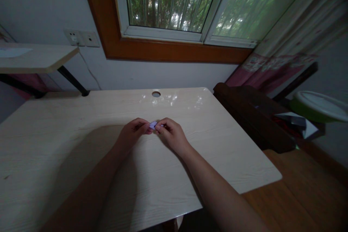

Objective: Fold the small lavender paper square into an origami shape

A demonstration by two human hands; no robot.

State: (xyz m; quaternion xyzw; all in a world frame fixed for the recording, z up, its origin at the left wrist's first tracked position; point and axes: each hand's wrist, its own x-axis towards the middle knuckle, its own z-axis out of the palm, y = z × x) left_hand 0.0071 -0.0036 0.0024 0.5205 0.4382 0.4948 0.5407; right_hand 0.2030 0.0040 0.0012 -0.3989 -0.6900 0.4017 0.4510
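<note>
Both my hands meet over the middle of a pale wooden desk (67,145). Between their fingertips is a small piece of light purple paper (153,125), mostly covered by the fingers. My left hand (134,132) pinches its left side with curled fingers. My right hand (171,134) pinches its right side, fingers also curled. The paper sits just above or on the desk surface; I cannot tell which.
A round cable hole (156,94) lies at the desk's far edge under the window (174,3). A raised shelf (35,58) stands at the left. To the right are a dark wooden piece of furniture (252,116), a green bowl with a white lid (318,107) and a curtain (293,43).
</note>
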